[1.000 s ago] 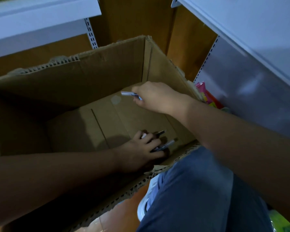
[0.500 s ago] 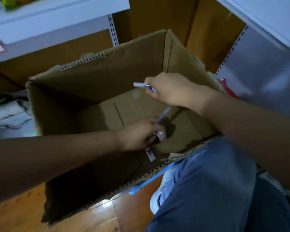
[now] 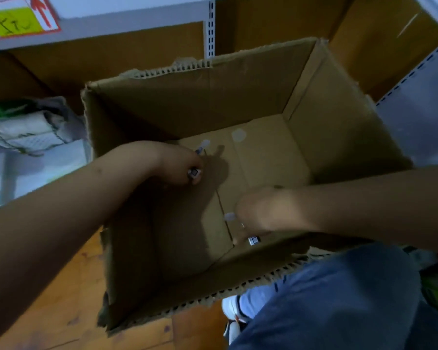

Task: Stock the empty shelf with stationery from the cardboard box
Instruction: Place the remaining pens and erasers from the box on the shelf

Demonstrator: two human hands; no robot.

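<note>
Head view, looking down into an open cardboard box (image 3: 238,79) standing on a wooden floor (image 3: 68,294). Top edges of the box are torn, corrugation exposed. Box floor is mostly bare cardboard.

Left hand (image 3: 181,164) reaches in from the left, over the left wall, raised above the box floor. Fingers curled round a pen (image 3: 197,161); one end sticks out above the fist, the other end shows below it, near the knuckles.

Right hand (image 3: 257,210) comes in from the right, low in the box near its front wall. Blurred by motion. Fingers curled, and a pale pen end (image 3: 229,216) pokes out on the hand's left side, so it appears to be grasping a pen, though the blur leaves some doubt. A small dark labelled item (image 3: 254,240) lies just below the hand on the box floor; whether the fingers touch it cannot be told.

Surroundings: white shelf (image 3: 127,18) behind the box with a slotted metal upright (image 3: 210,29); a red-bordered label with a yellow patch (image 3: 15,21) at upper left. Folded cloth-like goods (image 3: 25,132) on a low shelf to the left. Person's knee in blue denim (image 3: 339,299) at lower right, white shoe (image 3: 232,308) beside the box's front edge.
</note>
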